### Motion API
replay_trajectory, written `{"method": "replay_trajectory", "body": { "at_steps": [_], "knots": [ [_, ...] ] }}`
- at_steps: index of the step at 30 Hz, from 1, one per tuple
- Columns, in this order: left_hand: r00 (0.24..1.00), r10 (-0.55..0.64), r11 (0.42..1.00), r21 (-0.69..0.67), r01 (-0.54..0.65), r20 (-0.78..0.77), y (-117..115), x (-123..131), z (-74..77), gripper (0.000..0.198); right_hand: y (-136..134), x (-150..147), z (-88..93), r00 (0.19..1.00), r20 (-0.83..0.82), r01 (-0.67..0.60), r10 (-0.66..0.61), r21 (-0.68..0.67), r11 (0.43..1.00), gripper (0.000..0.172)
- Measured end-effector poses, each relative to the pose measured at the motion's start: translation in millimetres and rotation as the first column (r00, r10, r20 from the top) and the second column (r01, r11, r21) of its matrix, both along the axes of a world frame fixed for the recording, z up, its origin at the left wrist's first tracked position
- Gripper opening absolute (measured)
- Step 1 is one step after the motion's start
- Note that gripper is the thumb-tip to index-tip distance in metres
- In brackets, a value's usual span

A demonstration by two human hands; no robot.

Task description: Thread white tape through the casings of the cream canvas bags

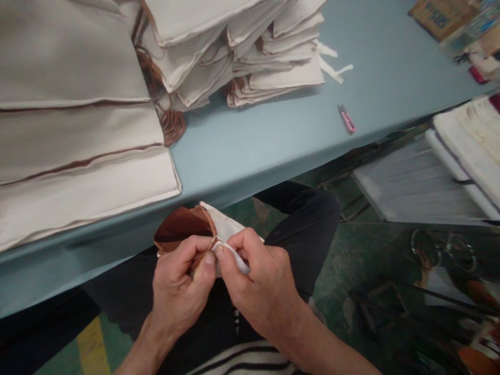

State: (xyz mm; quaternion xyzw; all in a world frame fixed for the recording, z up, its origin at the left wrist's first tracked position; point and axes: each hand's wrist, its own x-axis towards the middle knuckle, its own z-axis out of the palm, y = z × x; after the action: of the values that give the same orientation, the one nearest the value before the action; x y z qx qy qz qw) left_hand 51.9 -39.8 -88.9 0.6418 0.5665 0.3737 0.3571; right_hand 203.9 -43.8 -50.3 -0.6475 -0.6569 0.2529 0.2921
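Observation:
Over my lap, just below the table edge, a cream fabric pouch with brown lining [183, 224] gapes open toward the upper left. My left hand [182, 286] pinches its brown-edged rim between thumb and fingers. Close against it, my right hand [261, 281] grips a folded white piece of the same pouch beside the rim. Both sets of fingertips almost meet at the edge. What lies between them is partly hidden, and I cannot tell whether there is a thread or cord.
Stacked cream fabric pieces [273, 52] lie on the blue-covered table [250, 140], with larger ones [78, 172] at left. A bundle of brown cord [174, 125] sits between them. Pink thread snips [347, 120] rest near the edge. A cardboard box [441, 18] stands far right.

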Motion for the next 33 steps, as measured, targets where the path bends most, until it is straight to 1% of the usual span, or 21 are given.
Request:
{"method": "replay_trajectory", "body": {
  "at_steps": [4,6,8,10,12,15,20,22,26,30,31,33],
  "knots": [
    [0.994,0.099,0.993,0.07,-0.095,-0.052,-6.4,5.7,0.0,0.022,0.8,1.6,1.8,0.988,0.149,-0.048,0.037,0.076,0.996,0.02],
    [0.992,0.118,0.99,0.086,-0.113,-0.054,-8.9,7.2,-0.6,0.021,1.0,3.2,1.9,0.985,0.169,-0.064,0.044,0.11,0.992,0.023],
    [0.993,0.111,0.99,0.086,-0.108,-0.027,-11.2,7.2,-1.5,0.021,0.9,4.6,1.5,0.985,0.168,-0.067,0.043,0.141,0.988,0.025],
    [0.99,0.139,0.989,0.056,-0.14,0.007,-13.5,6.1,-1.2,0.021,0.5,5.0,1.1,0.986,0.165,-0.064,0.036,0.164,0.984,0.026],
    [0.986,0.165,0.986,-0.003,-0.165,0.036,-15.5,4.6,0.7,0.021,-0.1,4.2,0.9,0.986,0.162,-0.066,0.037,0.177,0.982,0.028],
    [0.984,0.171,0.983,-0.082,-0.166,0.057,-17.8,2.2,4.2,0.02,-0.5,1.5,0.7,0.986,0.156,-0.086,0.056,0.193,0.977,0.031],
    [0.973,0.229,0.969,-0.11,-0.223,0.042,-22.9,-0.9,3.0,0.02,0.4,-1.1,-1.0,0.987,0.146,-0.102,0.069,0.229,0.968,0.034],
    [0.969,0.244,0.964,-0.124,-0.237,0.046,-25.5,-1.8,1.4,0.02,0.4,-0.9,-2.2,0.992,0.106,-0.087,0.065,0.219,0.972,0.031],
    [0.963,0.25,0.956,-0.185,-0.228,0.102,-29.9,0.3,-1.5,0.019,0.0,-0.3,-6.6,0.999,-0.001,-0.031,0.032,0.148,0.988,0.023],
    [0.921,0.331,0.92,-0.287,-0.266,0.207,-33.8,6.8,-7.7,0.016,1.0,0.1,-12.9,0.998,-0.06,0.017,-0.012,0.086,0.996,0.015],
    [0.912,0.339,0.914,-0.313,-0.26,0.232,-34.4,8.0,-9.7,0.017,1.3,0.4,-14.4,0.997,-0.07,0.021,-0.017,0.069,0.997,0.014],
    [0.9,0.321,0.906,-0.371,-0.202,0.294,-34.5,9.3,-12.6,0.02,1.9,1.6,-17.0,0.996,-0.091,0.015,-0.01,0.045,0.999,0.013]
  ]
}}
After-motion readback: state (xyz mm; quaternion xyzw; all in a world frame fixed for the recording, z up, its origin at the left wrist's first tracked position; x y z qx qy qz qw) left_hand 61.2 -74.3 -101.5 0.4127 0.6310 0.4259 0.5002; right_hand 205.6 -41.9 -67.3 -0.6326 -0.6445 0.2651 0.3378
